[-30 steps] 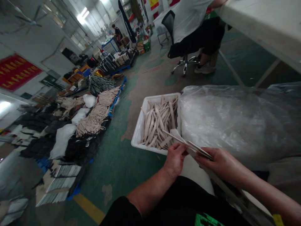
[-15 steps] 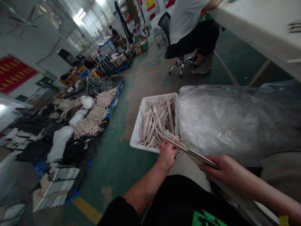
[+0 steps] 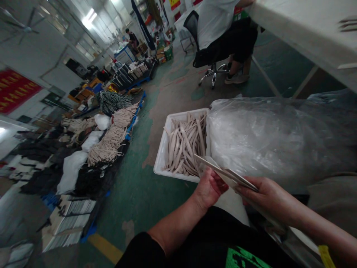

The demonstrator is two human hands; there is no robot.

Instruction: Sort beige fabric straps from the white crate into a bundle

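My right hand (image 3: 266,195) is closed around a few flat beige strips (image 3: 223,173), which point away toward a white tray. Just beyond their middle, my left hand (image 3: 210,190) has curled fingers and its thumb against the lower edge of the strips. Its fingertips are partly hidden beneath them. Past the strips' far ends stands the white plastic tray (image 3: 161,156), heaped with loose beige strips (image 3: 182,143) that look the same.
A large clear plastic bag (image 3: 251,134) lies right of the tray. A pale table (image 3: 301,33) is at the upper right. A person sits on an office chair (image 3: 208,59) ahead. Pallets on the left carry bundled straps (image 3: 107,143) and stacked boards (image 3: 69,223).
My left hand has slid back along the strips, closer to my right hand and my body. The strips' far ends have spread slightly. The view has shifted a little.
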